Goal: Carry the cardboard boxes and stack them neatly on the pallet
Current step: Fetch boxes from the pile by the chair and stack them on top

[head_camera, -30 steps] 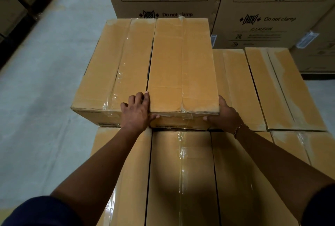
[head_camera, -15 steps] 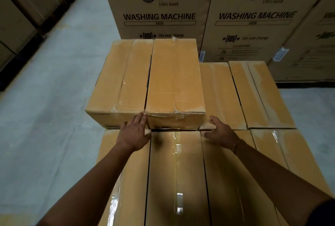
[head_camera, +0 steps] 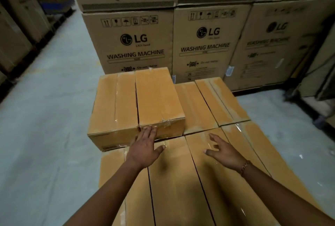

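A taped tan cardboard box (head_camera: 134, 104) lies on top of the far-left part of a layer of like boxes (head_camera: 181, 180). My left hand (head_camera: 145, 147) reaches to the box's near face with straight fingers; the fingertips touch its top edge. My right hand (head_camera: 223, 151), with a bracelet at the wrist, hovers spread open above the lower boxes, holding nothing and apart from the top box. The pallet under the stack is hidden.
Tall LG washing machine cartons (head_camera: 134, 44) form a wall just behind the stack. More of the lower layer (head_camera: 213, 102) lies bare to the right of the top box. Grey concrete floor (head_camera: 45, 126) runs along the left, with dark racks (head_camera: 21, 26) beyond it.
The top box has been pushed farther from me onto the layer. Both hands have let go of its near edge; the right hand has drawn back, and my view has risen.
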Demonstrator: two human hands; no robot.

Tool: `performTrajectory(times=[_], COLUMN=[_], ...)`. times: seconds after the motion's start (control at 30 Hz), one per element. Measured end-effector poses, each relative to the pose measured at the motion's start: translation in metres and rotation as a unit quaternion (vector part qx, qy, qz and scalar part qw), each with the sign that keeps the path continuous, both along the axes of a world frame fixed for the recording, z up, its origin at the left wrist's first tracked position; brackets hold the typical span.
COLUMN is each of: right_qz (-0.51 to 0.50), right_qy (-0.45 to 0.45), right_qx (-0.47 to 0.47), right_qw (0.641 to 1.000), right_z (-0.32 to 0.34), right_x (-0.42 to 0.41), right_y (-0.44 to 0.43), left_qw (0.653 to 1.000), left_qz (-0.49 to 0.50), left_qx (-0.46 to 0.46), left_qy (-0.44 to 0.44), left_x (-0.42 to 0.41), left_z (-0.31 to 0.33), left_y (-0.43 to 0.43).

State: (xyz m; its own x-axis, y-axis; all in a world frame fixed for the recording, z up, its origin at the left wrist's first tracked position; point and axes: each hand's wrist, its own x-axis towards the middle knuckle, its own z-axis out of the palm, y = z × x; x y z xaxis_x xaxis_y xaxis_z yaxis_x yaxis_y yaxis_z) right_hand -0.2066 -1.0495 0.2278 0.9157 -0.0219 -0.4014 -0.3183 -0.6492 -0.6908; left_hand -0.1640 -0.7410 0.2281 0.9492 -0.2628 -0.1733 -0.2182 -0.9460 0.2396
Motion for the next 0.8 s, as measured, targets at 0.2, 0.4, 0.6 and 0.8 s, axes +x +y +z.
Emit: performTrajectory(times=[0.2,0.4,0.6,0.8], right_qz=[-0.08,-0.158,-0.301,-0.46], right_qy=[-0.009,0.018,0.041,0.055], right_qx=[-0.015,-0.06,-0.055,-0.017], right_qw=[0.997,0.985,0.951,0.886], right_z=[0.025,0.032,0.033,0.015], right_x=[-0.12,-0.249,-0.384,-0.522], right_y=[0.009,0.003,-0.008,-0.005], left_qw=[0.992,0.97,0.928,0.871], left_qz=[-0.118,-0.23,-0.365,-0.483], left_qx=[-0.039,-0.075,-0.058,-0.032], left_qy=[-0.008,0.017,0.048,0.084], left_x=[-0.062,-0.12,-0.19,-0.28], left_z=[0.026,0.031,0.028,0.012], left_y=[-0.018,-0.063,-0.132,-0.202])
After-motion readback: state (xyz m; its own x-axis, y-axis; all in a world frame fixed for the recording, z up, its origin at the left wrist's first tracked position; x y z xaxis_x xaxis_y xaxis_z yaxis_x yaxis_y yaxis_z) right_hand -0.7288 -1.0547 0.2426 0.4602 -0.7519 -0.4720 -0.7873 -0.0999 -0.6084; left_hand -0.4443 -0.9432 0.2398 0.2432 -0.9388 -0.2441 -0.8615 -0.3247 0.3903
